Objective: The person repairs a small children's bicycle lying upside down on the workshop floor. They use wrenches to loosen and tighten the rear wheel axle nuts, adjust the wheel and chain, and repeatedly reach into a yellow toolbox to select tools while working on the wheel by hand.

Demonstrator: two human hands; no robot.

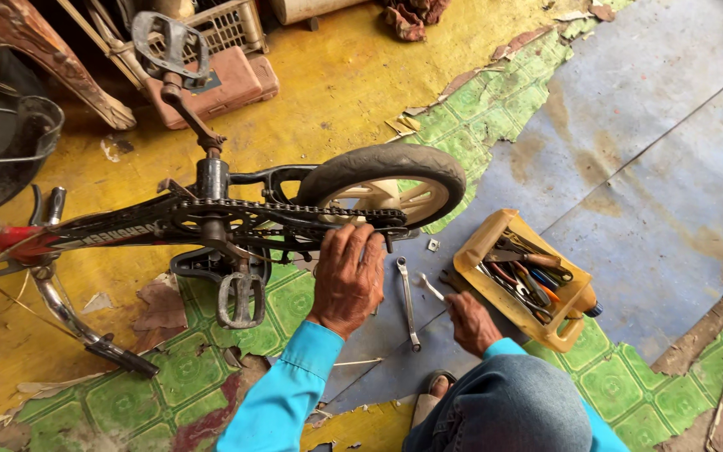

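My left hand (349,276) lies flat and spread on the chain (294,209), just under the rear wheel (382,180) of the upturned bike (127,226); it presses there rather than grips. My right hand (470,322) is curled around 1 small spanner (431,287) low by my knee. To do this well, I judge I should keep the left palm firm so the wheel does not swing while the right hand brings the tool in. A 2nd, longer spanner (408,303) lies on the floor between my hands. The yellow tool tray (472,266) sits just right of my right hand, so that side is tight. The pedal (240,300) pokes out just left of my left hand. Beyond the tray the grey floor (654,192) gives room.
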